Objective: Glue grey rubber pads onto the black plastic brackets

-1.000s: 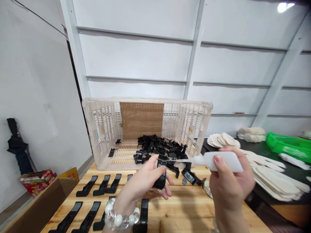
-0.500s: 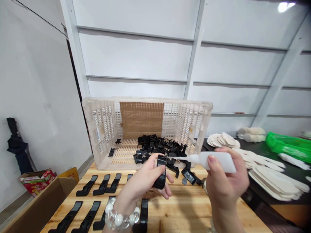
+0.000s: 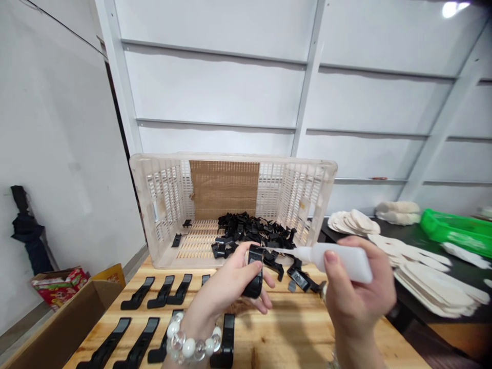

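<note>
My left hand (image 3: 226, 287), with a bead bracelet on its wrist, is closed round a small black plastic clip (image 3: 254, 277) held above the wooden table (image 3: 292, 333). My right hand (image 3: 357, 302) grips a white squeeze bottle (image 3: 340, 259) lying sideways. Its thin nozzle points left and its tip touches the top of the clip. Several long black plastic pieces (image 3: 163, 293) lie in rows on the table below my left hand.
A pale slatted crate (image 3: 157, 205) lies on its side behind my hands, with a heap of black clips (image 3: 251, 234) spilling out. Stacks of beige flat pieces (image 3: 423, 277) and a green tray (image 3: 457, 230) sit on the dark table at right. A cardboard box (image 3: 61, 328) stands lower left.
My right hand has moved left with the bottle, bringing the nozzle tip onto the clip. My left hand has stayed where it was.
</note>
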Available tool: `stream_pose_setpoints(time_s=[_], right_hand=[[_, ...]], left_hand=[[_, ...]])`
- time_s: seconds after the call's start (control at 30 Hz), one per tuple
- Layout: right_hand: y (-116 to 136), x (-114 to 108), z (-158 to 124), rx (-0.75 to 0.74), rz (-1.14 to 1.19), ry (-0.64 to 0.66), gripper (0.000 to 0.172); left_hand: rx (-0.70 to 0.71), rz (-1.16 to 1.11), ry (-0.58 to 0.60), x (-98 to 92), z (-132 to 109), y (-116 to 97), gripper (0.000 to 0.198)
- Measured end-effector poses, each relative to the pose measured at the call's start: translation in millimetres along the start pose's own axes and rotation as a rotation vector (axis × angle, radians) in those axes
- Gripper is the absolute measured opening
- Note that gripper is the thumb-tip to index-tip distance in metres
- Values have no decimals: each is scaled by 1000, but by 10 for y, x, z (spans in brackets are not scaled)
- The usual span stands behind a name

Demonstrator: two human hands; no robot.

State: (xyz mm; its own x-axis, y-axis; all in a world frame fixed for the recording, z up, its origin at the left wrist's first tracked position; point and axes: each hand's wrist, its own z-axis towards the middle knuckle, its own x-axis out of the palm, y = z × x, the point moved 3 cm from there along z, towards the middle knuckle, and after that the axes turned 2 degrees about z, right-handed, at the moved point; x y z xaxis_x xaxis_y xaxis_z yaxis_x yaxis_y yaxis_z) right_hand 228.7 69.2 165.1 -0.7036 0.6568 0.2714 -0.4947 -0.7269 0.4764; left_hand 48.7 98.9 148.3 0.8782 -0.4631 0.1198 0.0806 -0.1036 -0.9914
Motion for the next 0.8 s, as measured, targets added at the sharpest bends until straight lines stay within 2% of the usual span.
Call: stream_pose_setpoints(time_s=[0.13, 0.27, 0.37, 0.53, 0.67, 0.73, 0.8], right_hand=[[-6, -7, 49, 112, 93, -53, 22], [-39, 37, 123, 346, 456, -109, 25], [-91, 100, 140, 506, 568, -55, 32], [-164, 263, 40, 787, 605, 283, 45], [-144, 399, -75, 906, 671, 505, 47], [-138, 456, -142, 956, 686, 615, 45], [-133, 503, -215, 990, 699, 758, 35]], left_hand=[[47, -11, 2, -41, 6, 10, 39], [128, -32, -15, -80, 7, 9, 43], [223, -46, -2, -76, -6, -20, 40], [329, -74, 43, -51, -39, -64, 43], [340, -52, 68, -27, -65, -94, 40], [329, -25, 67, -20, -76, -104, 42], [315, -1, 68, -18, -78, -103, 46]])
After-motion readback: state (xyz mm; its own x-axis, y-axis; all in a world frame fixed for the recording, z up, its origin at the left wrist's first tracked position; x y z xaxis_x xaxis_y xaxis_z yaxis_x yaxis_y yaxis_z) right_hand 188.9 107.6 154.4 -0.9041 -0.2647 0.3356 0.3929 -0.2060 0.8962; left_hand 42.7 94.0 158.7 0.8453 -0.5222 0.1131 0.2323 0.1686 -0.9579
